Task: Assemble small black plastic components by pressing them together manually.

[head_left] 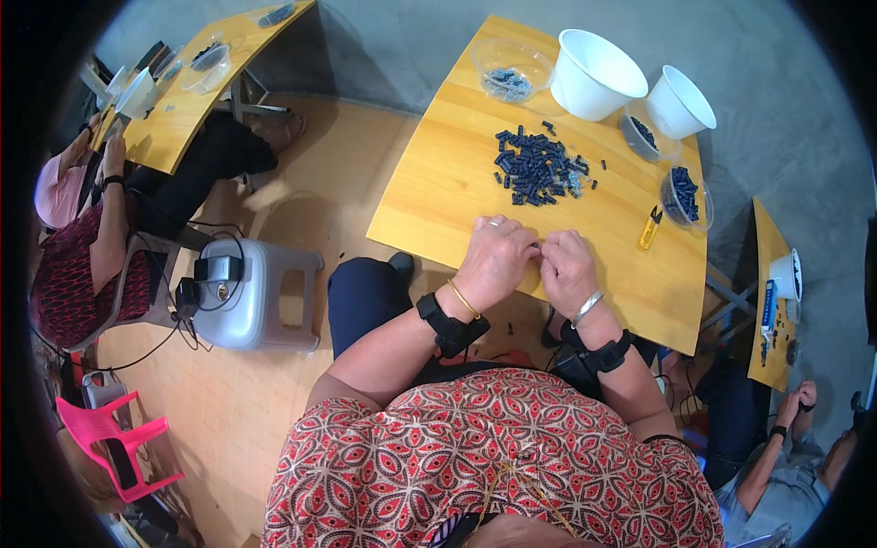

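Note:
At the near edge of the wooden table (438,173), my left hand (493,259) and my right hand (568,270) meet with their fingertips pinched together. Between them shows a bit of a small dark piece (536,246), mostly hidden by the fingers. Which hand grips it more firmly does not show. Just beyond my hands lies a loose pile of small dark blue cylindrical pieces (528,166). Small clear, greyish bits (575,173) are mixed in at its right side. To the right of my right hand, a pair of yellow thread snips (650,228) lies on the tabletop.
Along the far side stand a clear bowl of greyish bits (508,84), two white tubs (594,78) and a clear bowl with dark bits (644,132). A clear bowl of dark pieces (685,196) sits near the right edge. A grey stool (256,301) with cables stands left; other people work nearby.

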Demonstrator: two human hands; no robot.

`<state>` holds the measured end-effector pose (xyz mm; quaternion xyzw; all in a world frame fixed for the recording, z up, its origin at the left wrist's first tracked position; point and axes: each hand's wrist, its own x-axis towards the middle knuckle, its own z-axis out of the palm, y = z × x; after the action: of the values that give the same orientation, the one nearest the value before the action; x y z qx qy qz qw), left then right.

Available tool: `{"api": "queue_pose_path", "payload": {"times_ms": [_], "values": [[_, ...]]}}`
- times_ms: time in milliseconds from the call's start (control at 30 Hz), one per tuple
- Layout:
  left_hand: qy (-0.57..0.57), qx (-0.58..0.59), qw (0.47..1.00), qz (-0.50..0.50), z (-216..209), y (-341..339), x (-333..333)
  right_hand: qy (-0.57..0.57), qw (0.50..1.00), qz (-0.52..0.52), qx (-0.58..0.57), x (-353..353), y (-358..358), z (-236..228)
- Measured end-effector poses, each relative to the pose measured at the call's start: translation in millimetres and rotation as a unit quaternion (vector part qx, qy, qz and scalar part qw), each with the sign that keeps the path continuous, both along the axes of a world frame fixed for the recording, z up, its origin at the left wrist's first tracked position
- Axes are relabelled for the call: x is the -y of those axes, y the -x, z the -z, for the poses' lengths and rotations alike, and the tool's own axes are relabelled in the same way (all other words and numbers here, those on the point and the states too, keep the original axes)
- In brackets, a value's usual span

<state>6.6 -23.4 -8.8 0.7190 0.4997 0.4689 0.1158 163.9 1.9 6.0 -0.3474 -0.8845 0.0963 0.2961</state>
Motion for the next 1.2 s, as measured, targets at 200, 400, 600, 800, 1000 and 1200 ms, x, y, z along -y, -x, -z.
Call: {"api": "queue_pose_path", "payload": {"times_ms": [200,400,600,800,1000,1200], "values": [[-0.016,-0.026,1.000,0.001,-1,0,2,-0.013,1.000,0.004,0.006,4,1,-4],[-0.008,-0.037,0.999,-0.001,-2,-1,2,0.172,0.961,0.137,-0.169,-15,5,-19],[-0.015,-0.053,0.998,0.014,-1,-2,0,-0.009,0.985,0.135,-0.109,-37,31,7],[-0.006,-0.070,0.997,0.020,3,-3,-1,-0.004,0.993,0.116,-0.039,-40,25,13],[-0.037,-0.079,0.996,0.005,0,-7,-4,0.018,0.987,0.123,-0.103,-39,8,11],[-0.017,-0.074,0.997,0.016,-3,-4,-3,0.040,0.996,0.084,-0.010,3,-13,-3]]}}
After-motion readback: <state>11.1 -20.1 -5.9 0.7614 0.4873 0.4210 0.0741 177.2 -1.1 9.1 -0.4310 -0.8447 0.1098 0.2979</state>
